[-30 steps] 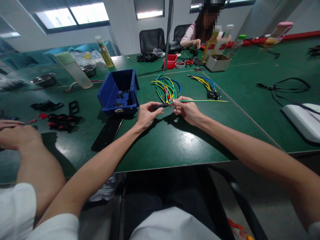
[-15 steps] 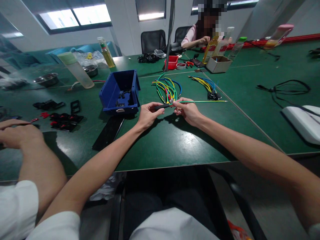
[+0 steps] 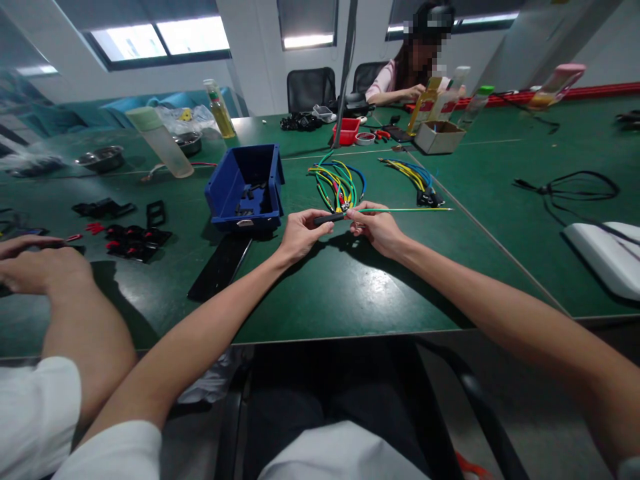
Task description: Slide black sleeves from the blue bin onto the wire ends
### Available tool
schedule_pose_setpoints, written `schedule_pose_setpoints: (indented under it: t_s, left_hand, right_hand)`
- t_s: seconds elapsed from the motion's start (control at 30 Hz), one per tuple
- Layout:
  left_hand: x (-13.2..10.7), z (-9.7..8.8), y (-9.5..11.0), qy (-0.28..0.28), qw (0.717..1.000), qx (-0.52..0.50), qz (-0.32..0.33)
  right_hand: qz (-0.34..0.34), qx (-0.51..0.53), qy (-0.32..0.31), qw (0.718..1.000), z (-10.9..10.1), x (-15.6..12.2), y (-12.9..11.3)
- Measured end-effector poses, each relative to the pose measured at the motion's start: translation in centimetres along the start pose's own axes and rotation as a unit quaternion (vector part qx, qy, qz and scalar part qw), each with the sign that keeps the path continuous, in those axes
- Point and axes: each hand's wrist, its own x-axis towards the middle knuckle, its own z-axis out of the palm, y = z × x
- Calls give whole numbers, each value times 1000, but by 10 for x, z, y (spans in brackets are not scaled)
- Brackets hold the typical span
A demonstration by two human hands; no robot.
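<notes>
My left hand [image 3: 304, 235] pinches a slim black rod-shaped piece [image 3: 327, 219], whose exact kind I cannot make out. Facing it, my right hand [image 3: 379, 230] grips a green wire [image 3: 400, 210] near the black piece's right end. The wire's free length runs out to the right, ending in a pale tip. Fingers hide the spot where wire and black piece come together. Just behind my hands lies a bundle of green, yellow and blue wires [image 3: 340, 180]. Another bundle of yellow and blue wires [image 3: 413, 175] with black ends lies farther right.
Left of my hands stands a blue bin [image 3: 220, 200] with small black parts inside. A dark phone-like slab [image 3: 217, 270] lies before it. At the left, a neighbour's arm [image 3: 80, 313] rests near black and red parts [image 3: 137, 241]. A white device [image 3: 607, 257] sits at right.
The whole scene sits slightly lower, and its left part slightly farther right, as my head shifts. Both hands keep their grips, with the black piece and the wire held end to end.
</notes>
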Motion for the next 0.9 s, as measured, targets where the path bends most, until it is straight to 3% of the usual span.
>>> schedule_pose_setpoints:
  t_s: [0.53,0.9]
  left_hand:
    - [-1,1,1,-4,999,33,13]
    - [-1,3,0,-30,999,-7,8]
  right_hand:
    - [0,-21,-1,1000,2,-1,-2]
    - [3,2,4,1000,-2,0,-1]
